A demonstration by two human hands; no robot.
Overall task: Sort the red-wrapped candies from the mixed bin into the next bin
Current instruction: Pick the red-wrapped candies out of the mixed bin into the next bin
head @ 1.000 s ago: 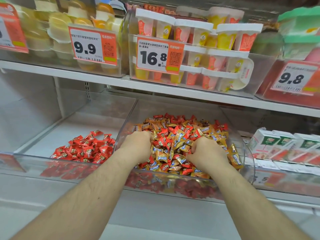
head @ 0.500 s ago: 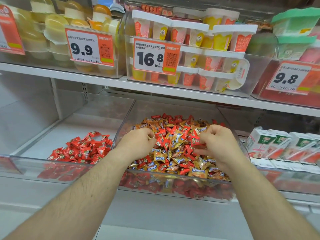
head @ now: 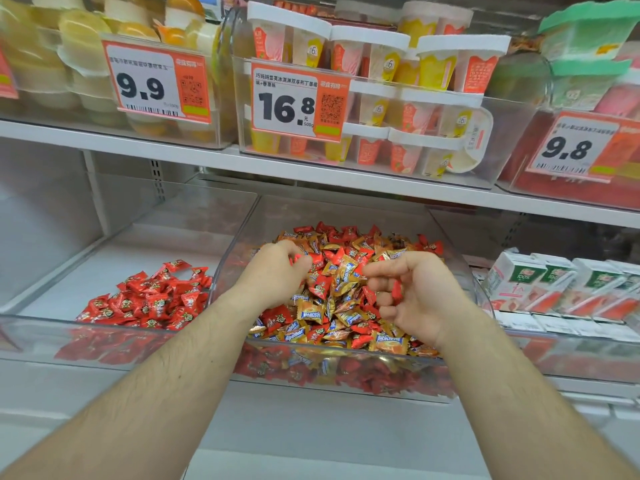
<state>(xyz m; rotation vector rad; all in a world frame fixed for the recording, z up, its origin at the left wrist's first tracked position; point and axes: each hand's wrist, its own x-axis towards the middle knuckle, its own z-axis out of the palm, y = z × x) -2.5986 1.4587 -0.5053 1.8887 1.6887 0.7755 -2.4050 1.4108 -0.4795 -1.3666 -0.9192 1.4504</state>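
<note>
A: Both hands are over the mixed bin (head: 479, 299). The left hand (head: 277, 271) curls on red candies (head: 294, 261); the right hand (head: 412, 292) pinches 1 too.

B: Carry them left of the grip, clear the wall, drop onto the red pile (head: 149, 299). White shelf (head: 311, 174) overhead.

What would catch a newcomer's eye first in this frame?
First, the clear plastic bin at centre, heaped with mixed red and gold wrapped candies, with both bare hands in it: the left hand curls round red wrappers, and the right hand pinches a red-wrapped candy. Next, the pile of red-wrapped candies in the clear bin to the left. Above, the orange price tags reading 9.9 and 16.8 stand out.
</note>
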